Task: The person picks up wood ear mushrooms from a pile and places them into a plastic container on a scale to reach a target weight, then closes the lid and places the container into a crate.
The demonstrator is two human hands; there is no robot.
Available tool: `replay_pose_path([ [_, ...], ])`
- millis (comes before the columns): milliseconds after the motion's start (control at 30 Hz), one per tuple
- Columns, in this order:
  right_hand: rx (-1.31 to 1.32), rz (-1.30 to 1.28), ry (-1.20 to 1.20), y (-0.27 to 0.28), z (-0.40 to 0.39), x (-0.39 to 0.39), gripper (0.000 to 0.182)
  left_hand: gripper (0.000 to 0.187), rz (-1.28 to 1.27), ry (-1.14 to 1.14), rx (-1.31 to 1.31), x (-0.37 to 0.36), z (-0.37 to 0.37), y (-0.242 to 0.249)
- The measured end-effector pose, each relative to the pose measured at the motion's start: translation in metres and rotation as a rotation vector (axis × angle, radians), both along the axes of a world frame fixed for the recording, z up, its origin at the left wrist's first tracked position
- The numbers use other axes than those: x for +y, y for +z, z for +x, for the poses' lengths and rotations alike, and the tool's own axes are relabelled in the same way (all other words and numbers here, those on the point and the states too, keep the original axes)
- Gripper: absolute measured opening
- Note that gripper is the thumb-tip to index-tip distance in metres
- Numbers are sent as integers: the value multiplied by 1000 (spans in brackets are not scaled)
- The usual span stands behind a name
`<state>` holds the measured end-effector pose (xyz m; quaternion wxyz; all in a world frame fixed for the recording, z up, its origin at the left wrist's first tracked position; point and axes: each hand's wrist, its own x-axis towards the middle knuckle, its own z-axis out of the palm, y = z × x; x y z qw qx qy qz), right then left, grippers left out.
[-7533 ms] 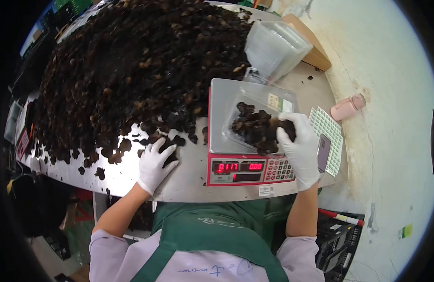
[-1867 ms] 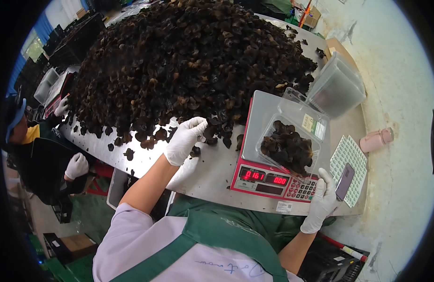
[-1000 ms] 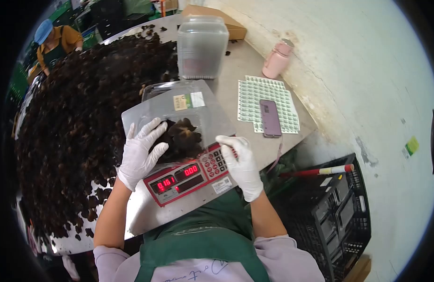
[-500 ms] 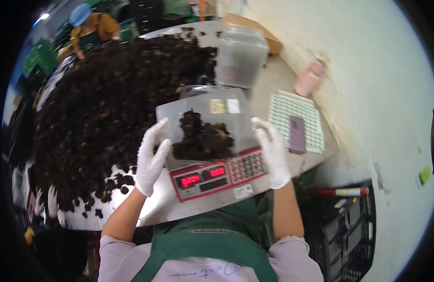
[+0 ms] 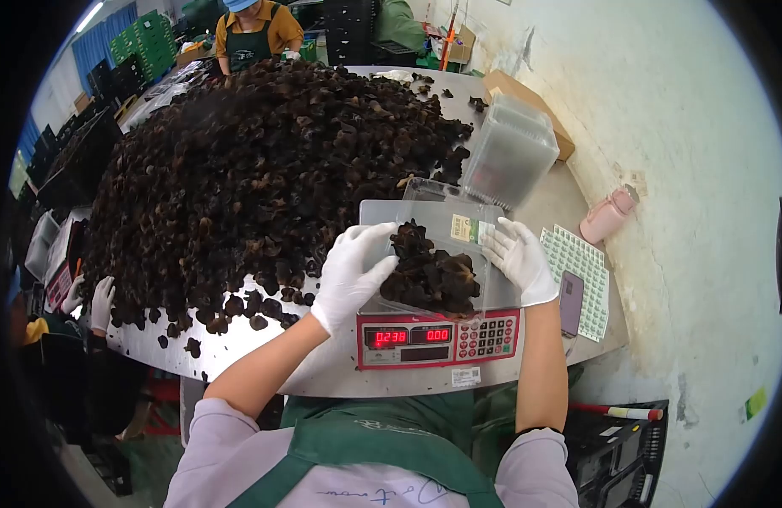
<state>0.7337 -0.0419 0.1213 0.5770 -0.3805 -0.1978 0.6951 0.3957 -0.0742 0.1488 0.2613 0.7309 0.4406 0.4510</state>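
A clear plastic box (image 5: pixel 495 284) holding a clump of dark wood ear mushrooms (image 5: pixel 433 275) stands on the weighing pan of a red and white digital scale (image 5: pixel 440 353). The scale's red display reads 0.238. My left hand (image 5: pixel 353 275), in a white glove, is at the box's left side, thumb and fingers apart, with its fingertips right at the mushrooms. On the opposite side my gloved right hand (image 5: pixel 522 264) has its fingers stretched along the box's right edge, beside a sticker label (image 5: pixel 465 229).
A large heap of wood ear mushrooms (image 5: pixel 238 178) covers the table to the left. Stacked clear boxes (image 5: pixel 511 152) stand behind the scale. A label sheet (image 5: pixel 590 292), a phone (image 5: pixel 570 303) and a pink bottle (image 5: pixel 609 213) are at right. Co-workers stand across the heap and at far left.
My hands have come in from either side to the box. The view has shifted, so the scale appears further right. The scale's reading has changed.
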Motion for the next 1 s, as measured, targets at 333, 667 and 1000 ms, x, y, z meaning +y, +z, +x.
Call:
replay_pose_path([
  [333,-51,25,-41,-2,-8,-4,39,11,10,55,-58,32,39,4],
  [667,-79,29,-41,0,-8,-5,40,21,17,-156,-220,18,8,14],
  [1000,-161,112,72,25,-7,-1,47,89,-153,-52,-49,-30,-14,-18],
])
